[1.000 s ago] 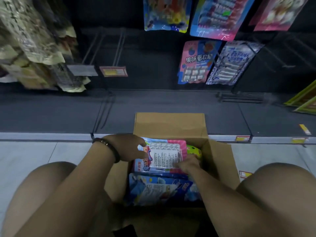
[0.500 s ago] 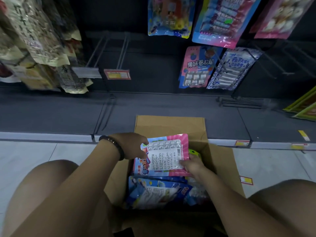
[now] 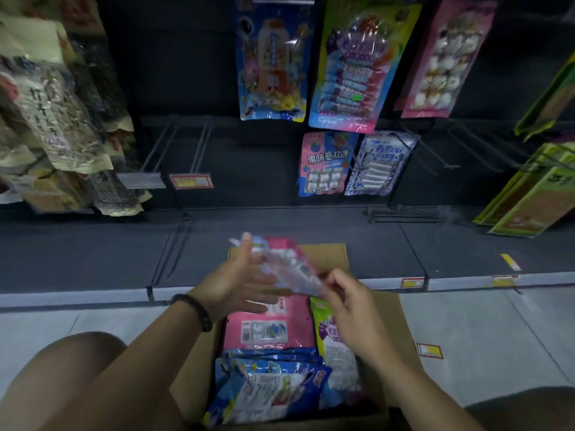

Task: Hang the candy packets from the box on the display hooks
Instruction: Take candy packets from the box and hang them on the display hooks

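Both my hands are up over the open cardboard box (image 3: pixel 323 256), and between them is a candy packet (image 3: pixel 286 269), pink and blue, blurred and tilted. My left hand (image 3: pixel 236 287) is spread wide, palm turned inward, fingers reaching under the packet's left edge; a dark bead bracelet (image 3: pixel 196 309) sits on that wrist. My right hand (image 3: pixel 351 306) pinches the packet's lower right corner between thumb and fingertips. So the packet hangs in the air above the box's far flap, clear of everything inside.

Below, more packets fill the box: a pink one (image 3: pixel 267 328) lying flat, a green and purple one (image 3: pixel 329 334) beside it on the right, a blue one (image 3: pixel 270 390) nearest me.

Ahead, the dark shelf base (image 3: pixel 280 231) lies bare. Two bare display hooks (image 3: pixel 174 144) jut out on the left with price tags at their tips. To the right, hanging packets (image 3: pixel 323 163) fill hooks in two rows. My knees flank the box on the pale floor (image 3: pixel 466 325).
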`<action>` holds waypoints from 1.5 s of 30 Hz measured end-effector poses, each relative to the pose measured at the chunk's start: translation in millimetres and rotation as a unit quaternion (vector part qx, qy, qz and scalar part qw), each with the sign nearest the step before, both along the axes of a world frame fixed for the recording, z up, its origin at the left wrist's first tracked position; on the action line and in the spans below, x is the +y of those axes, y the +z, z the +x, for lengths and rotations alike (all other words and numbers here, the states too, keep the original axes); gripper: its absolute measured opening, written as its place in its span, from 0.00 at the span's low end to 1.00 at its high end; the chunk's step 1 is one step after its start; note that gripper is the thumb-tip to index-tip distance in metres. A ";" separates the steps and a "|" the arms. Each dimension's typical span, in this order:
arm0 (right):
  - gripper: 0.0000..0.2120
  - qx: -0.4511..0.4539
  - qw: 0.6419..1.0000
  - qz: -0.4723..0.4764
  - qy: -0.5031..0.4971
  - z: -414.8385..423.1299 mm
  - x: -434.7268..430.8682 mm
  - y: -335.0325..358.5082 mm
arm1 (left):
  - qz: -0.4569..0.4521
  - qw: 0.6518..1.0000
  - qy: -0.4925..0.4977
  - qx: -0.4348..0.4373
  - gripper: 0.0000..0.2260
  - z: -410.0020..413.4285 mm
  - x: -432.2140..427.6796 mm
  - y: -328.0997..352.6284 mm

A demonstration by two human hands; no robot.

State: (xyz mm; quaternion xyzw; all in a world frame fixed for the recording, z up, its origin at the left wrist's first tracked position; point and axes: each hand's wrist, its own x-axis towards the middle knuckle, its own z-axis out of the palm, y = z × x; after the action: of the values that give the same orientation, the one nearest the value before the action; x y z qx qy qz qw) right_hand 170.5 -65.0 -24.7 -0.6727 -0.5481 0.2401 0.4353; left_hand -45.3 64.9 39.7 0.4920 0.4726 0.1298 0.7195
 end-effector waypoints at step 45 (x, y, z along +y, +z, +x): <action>0.34 0.037 0.980 0.195 -0.014 123.2 27.4 283.1 | 0.403 0.901 0.017 -0.158 0.39 100.1 -9.8 220.7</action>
State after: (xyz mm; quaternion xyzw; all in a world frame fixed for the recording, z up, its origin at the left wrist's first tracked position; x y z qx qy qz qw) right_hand 293.7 -37.6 258.4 -0.5734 -0.5581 0.1476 0.5813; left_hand 54.8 55.2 260.3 0.7048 0.2683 0.3977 0.5226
